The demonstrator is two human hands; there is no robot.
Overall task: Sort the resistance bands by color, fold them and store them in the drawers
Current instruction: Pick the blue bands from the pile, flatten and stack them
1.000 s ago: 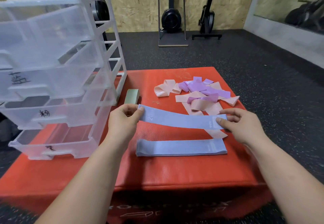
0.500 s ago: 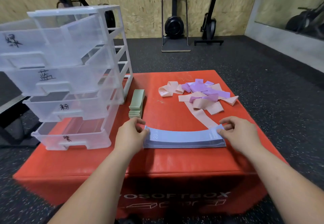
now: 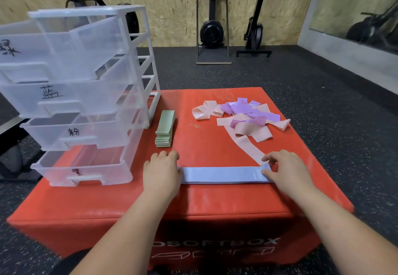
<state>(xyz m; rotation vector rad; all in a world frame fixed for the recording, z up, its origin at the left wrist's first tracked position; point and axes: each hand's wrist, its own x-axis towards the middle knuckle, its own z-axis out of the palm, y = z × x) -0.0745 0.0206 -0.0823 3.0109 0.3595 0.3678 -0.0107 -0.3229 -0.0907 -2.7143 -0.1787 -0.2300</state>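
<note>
- My left hand (image 3: 161, 173) is covering one end of the blue bands (image 3: 221, 174) on the desk (image 3: 193, 199), grip hidden; right hand (image 3: 286, 171) is pinching the other
- Green stack (image 3: 164, 131) is lying folded, pink-purple pile (image 3: 247, 119) unsorted, drawers (image 3: 90, 98) empty

surface: red soft box (image 3: 215, 199), set on the dark speckled floor (image 3: 323, 81) | far left: clear drawer unit (image 3: 86, 93) is stood on it | just right of the unit: green bands (image 3: 164, 130) are stacked | far right: pink and purple bands (image 3: 247, 119) are heaped loosely | near centre: blue bands (image 3: 221, 174) are laid flat
</note>
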